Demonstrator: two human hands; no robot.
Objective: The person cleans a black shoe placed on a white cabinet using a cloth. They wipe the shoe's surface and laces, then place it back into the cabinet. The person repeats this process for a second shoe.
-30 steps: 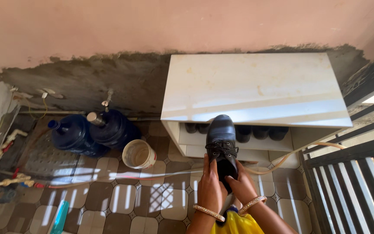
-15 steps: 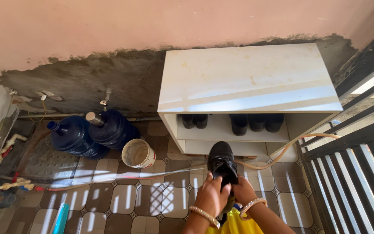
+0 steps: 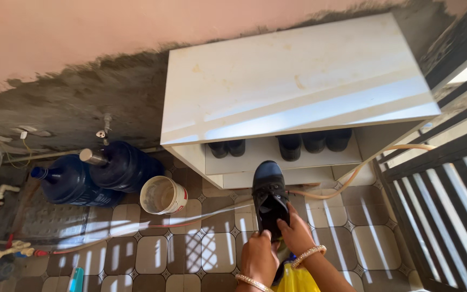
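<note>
Both hands grip black shoe (image 3: 269,200) by its heel end: left hand (image 3: 259,258) at the left side, right hand (image 3: 297,233) at the right, toe pointing toward white shoe rack (image 3: 293,86), held over tiled floor (image 3: 152,251) near rack's front edge; bucket (image 3: 162,196) left, two blue jugs (image 3: 98,173) beyond

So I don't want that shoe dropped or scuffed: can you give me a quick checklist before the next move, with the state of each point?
1. Both hands on the black shoe: ok, left hand and right hand grip its heel end.
2. Toe pointing at the white rack: ok.
3. Free gap on the shelf between the shoes there: ok.
4. Hose away from the shoe: not ok, it runs just behind it.
5. Sole clean: cannot tell.
</note>
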